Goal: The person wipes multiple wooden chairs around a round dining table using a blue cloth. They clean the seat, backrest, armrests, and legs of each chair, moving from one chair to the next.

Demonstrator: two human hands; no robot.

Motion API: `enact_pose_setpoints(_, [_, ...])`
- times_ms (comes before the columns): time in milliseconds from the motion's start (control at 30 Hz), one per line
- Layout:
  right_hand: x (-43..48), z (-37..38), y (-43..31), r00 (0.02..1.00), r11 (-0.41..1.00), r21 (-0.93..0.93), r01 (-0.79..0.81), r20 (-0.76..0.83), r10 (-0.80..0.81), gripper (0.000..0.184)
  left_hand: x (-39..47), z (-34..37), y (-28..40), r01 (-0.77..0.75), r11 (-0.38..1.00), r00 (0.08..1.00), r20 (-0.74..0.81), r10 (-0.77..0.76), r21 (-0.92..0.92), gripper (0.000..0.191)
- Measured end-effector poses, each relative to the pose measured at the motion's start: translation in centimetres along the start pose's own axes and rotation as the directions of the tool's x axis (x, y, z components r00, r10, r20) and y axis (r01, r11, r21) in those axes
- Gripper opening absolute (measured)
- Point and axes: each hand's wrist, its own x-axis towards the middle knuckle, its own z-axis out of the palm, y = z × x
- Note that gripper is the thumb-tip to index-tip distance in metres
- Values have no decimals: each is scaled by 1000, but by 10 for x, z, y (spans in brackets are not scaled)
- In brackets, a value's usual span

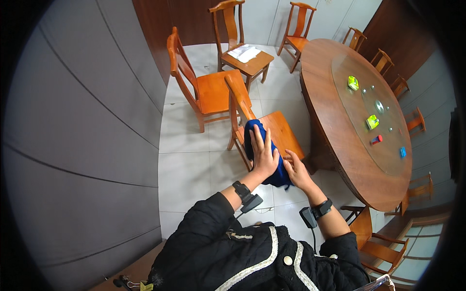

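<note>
A dark blue cloth (279,175) lies across the near part of a wooden chair's backrest (241,99), its lower edge hanging loose. Flat on top of the cloth rests my left hand (264,156), its fingers spread and pointing away from me. My right hand (296,171) is at the cloth's right edge, fingers loosely bent and apart; whether its thumb touches the fabric is unclear. The cloth and my hands hide the near end of the backrest. Beyond them shows the chair's wooden seat (282,131).
An oval wooden table (318,94) with a glass turntable (346,109) stands right, bearing green packs (372,122), a red-capped container (377,139) and a blue box (402,152). Another chair (218,91) stands close behind; papers (244,53) lie on a farther one. A grey wall (91,127) bounds the left.
</note>
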Motion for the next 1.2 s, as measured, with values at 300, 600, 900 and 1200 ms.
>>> enact_pose_setpoints(300, [13,1,-36,999,973,-232,-12,47,24,51,138,-13,-128,191,975,976,128,-176,-114,66])
enact_pose_setpoints(600, [33,30,-35,999,961,-276,5,40,7,52,229,1,-186,527,820,848,71,-525,-225,70])
enact_pose_setpoints(900, [32,31,-25,998,984,-168,61,18,-59,39,51,3,-51,141,878,969,-119,-218,-457,63])
enact_pose_setpoints(1200, [30,21,-1,998,998,53,-19,65,16,25,28,32,-74,151,745,935,-150,-320,-650,71])
